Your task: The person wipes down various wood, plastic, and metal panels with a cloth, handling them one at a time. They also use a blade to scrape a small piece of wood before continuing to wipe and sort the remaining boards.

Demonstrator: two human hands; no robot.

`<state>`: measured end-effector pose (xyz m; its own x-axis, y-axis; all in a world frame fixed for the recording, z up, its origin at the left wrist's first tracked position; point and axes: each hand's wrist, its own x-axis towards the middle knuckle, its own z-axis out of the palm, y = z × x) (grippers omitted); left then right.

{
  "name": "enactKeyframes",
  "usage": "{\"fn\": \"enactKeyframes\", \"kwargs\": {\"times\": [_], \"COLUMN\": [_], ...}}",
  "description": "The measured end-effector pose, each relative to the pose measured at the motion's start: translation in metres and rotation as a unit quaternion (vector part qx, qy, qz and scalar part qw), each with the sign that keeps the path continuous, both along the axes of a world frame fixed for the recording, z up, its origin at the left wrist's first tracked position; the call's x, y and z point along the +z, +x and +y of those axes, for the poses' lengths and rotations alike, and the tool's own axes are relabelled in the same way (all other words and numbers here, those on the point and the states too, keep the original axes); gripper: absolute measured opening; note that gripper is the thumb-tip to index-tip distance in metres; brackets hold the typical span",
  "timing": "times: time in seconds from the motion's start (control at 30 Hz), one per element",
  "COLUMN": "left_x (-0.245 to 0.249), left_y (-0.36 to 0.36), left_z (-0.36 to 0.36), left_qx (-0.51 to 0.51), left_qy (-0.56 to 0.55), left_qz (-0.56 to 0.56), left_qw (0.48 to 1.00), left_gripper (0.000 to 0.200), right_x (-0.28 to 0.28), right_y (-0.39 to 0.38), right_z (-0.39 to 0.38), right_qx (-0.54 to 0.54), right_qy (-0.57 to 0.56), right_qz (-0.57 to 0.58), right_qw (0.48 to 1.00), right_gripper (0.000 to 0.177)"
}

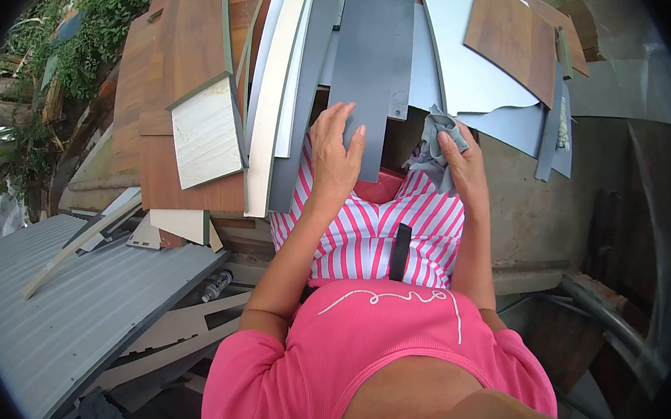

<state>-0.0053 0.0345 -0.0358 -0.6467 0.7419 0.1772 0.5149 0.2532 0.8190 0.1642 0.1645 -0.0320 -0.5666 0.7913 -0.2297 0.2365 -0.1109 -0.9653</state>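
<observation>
My right hand (465, 160) is closed on a crumpled grey cloth (432, 151), held just right of a long dark grey board (371, 57). Over the left edge of that board is my left hand (337, 158), its fingers apart and nothing in its grasp. Whether its fingertips touch the board I cannot tell. The board's near end reaches down over my pink-and-white striped clothing (362, 243). A narrow grey board (303, 94) and a cream strip (275, 88) lie to its left. On its right is a white panel (469, 57).
Brown wood-grain panels (189, 55) are stacked at the left, with a small whitish piece (206, 133) on top. Another brown panel (512, 34) lies at the right. A corrugated metal sheet (58, 294) and a clear bottle (217, 286) are at lower left. Metal bars (613, 329) stand at lower right.
</observation>
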Motion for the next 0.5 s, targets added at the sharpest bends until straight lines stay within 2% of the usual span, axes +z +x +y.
{"fn": "enactKeyframes", "kwargs": {"times": [0.03, 0.07, 0.1, 0.17, 0.23, 0.27, 0.3, 0.33, 0.37, 0.43, 0.47, 0.5], "left_x": [-0.005, -0.013, -0.017, -0.026, -0.032, -0.035, -0.034, -0.009, -0.010, -0.018, -0.032, -0.027], "left_y": [-0.001, -0.003, 0.000, 0.008, 0.005, -0.001, -0.004, -0.005, -0.005, -0.005, 0.001, 0.003], "left_z": [-0.006, -0.015, -0.020, -0.029, -0.032, -0.033, -0.034, -0.030, -0.030, -0.032, -0.035, -0.037], "left_qx": [0.021, 0.015, 0.017, 0.043, 0.048, 0.081, 0.111, 0.129, 0.127, 0.017, 0.008, 0.005], "left_qy": [-0.008, -0.042, -0.044, -0.082, -0.080, -0.055, -0.030, -0.017, -0.018, -0.006, 0.026, 0.025], "left_qz": [0.027, 0.017, 0.019, -0.070, -0.089, -0.243, -0.392, -0.503, -0.501, -0.601, -0.580, -0.579], "left_qw": [0.999, 0.999, 0.999, 0.993, 0.992, 0.965, 0.913, 0.855, 0.856, 0.799, 0.814, 0.815], "left_gripper": [0.040, 0.051, 0.051, 0.061, 0.067, 0.066, 0.065, 0.058, 0.058, 0.048, 0.039, 0.039], "right_x": [0.000, -0.004, -0.008, -0.010, -0.003, 0.002, 0.010, 0.016, 0.023, 0.011, 0.000, -0.003], "right_y": [-0.009, -0.016, -0.020, -0.021, -0.024, -0.023, -0.025, -0.030, -0.037, -0.050, -0.057, -0.063], "right_z": [-0.005, -0.008, -0.009, -0.009, -0.011, -0.014, -0.018, -0.022, -0.030, -0.048, -0.054, -0.055], "right_qx": [0.007, 0.017, 0.026, 0.028, 0.030, 0.020, 0.009, 0.074, 0.138, 0.277, 0.288, 0.298], "right_qy": [0.013, 0.023, 0.034, 0.040, 0.047, 0.065, 0.081, 0.164, 0.246, 0.341, 0.420, 0.494], "right_qz": [-0.020, -0.019, -0.019, -0.020, -0.022, -0.009, 0.004, 0.025, 0.027, -0.023, -0.067, -0.111], "right_qw": [1.000, 0.999, 0.999, 0.999, 0.998, 0.998, 0.997, 0.983, 0.959, 0.898, 0.858, 0.809], "right_gripper": [0.048, 0.050, 0.051, 0.052, 0.054, 0.054, 0.055, 0.054, 0.049, 0.043, 0.043, 0.042]}}
